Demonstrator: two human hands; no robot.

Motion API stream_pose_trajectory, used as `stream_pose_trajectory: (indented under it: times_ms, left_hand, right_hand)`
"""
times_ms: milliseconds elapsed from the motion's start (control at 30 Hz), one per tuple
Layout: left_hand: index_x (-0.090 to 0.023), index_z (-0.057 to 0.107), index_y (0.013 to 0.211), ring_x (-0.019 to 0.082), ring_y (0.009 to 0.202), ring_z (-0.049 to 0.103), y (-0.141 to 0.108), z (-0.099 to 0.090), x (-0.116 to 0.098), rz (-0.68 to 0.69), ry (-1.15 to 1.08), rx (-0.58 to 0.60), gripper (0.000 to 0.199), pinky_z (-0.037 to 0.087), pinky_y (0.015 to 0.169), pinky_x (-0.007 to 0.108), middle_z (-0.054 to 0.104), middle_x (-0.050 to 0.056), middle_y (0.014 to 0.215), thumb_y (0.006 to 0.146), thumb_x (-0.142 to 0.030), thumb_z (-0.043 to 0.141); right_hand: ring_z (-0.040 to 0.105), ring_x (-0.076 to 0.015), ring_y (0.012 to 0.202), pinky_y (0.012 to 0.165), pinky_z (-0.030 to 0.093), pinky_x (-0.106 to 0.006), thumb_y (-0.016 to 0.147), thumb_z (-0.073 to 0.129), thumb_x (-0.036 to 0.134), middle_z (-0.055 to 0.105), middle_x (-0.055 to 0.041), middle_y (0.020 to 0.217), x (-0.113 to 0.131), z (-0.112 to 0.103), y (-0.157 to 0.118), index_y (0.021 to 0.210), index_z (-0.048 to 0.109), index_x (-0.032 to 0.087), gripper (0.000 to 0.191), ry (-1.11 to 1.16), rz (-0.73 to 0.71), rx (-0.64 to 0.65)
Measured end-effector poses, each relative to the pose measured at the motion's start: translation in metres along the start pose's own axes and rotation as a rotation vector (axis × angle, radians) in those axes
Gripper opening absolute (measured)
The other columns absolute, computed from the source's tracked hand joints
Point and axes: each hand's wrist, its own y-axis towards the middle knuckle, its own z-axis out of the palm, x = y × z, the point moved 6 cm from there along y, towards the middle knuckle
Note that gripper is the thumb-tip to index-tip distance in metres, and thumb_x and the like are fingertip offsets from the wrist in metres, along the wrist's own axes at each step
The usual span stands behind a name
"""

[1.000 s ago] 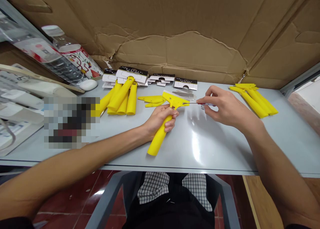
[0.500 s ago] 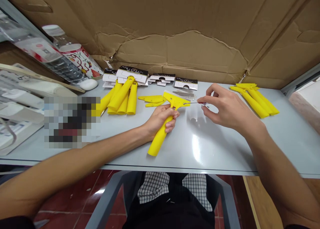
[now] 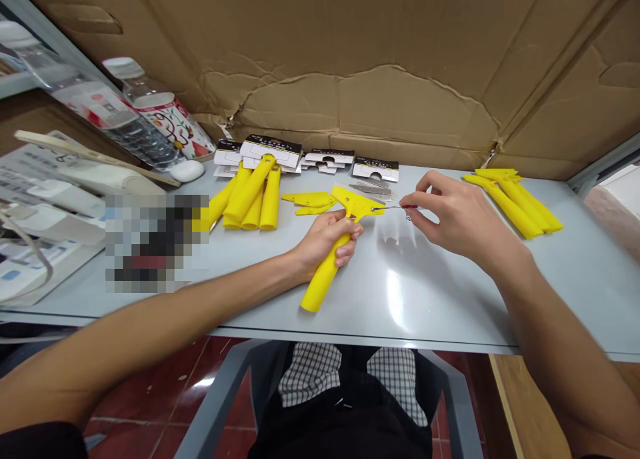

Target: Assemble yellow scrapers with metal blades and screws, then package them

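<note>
My left hand (image 3: 333,242) is closed round the neck of a yellow plastic scraper (image 3: 320,282), its tubular handle slanting down toward me. The scraper's wide head points away from me, with small screw holes in it. My right hand (image 3: 447,212) pinches a small screwdriver (image 3: 395,208) with a thin metal shaft. The shaft's tip meets a screw hole at the head's right end. Small metal bits, too small to name, show under the right fingertips. Just behind the scraper head lie flat yellow plastic pieces (image 3: 307,200) and thin metal blades (image 3: 371,191).
Yellow scrapers with black-and-white cards (image 3: 273,150) lie at the back left, more cards (image 3: 375,170) beside them. Other yellow handles (image 3: 520,202) rest at right. Bottles (image 3: 163,112) and a white rack (image 3: 55,212) stand left. Cardboard (image 3: 350,45) closes off the back. One patch is blurred.
The whole view has shifted slightly to the right. My right fingers have closed a little more around the screwdriver, whose tip stays at the scraper head.
</note>
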Motion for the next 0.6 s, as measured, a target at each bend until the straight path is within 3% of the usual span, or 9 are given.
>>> stream_pose_trajectory:
  times_ms: [600]
  left_hand:
    - [-0.020, 0.052, 0.076, 0.003, 0.034, 0.039, 0.0011, -0.0007, 0.0025, -0.006, -0.022, 0.020, 0.023, 0.034, 0.034, 0.017, 0.052, -0.008, 0.056, 0.076, -0.024, 0.075]
  right_hand:
    - [0.052, -0.0161, 0.066, 0.059, 0.036, -0.035, 0.106, 0.056, 0.029, 0.073, -0.0085, 0.106, -0.0055, 0.0056, -0.0032, 0.109, 0.083, 0.024, 0.027, 0.027, -0.042, -0.072]
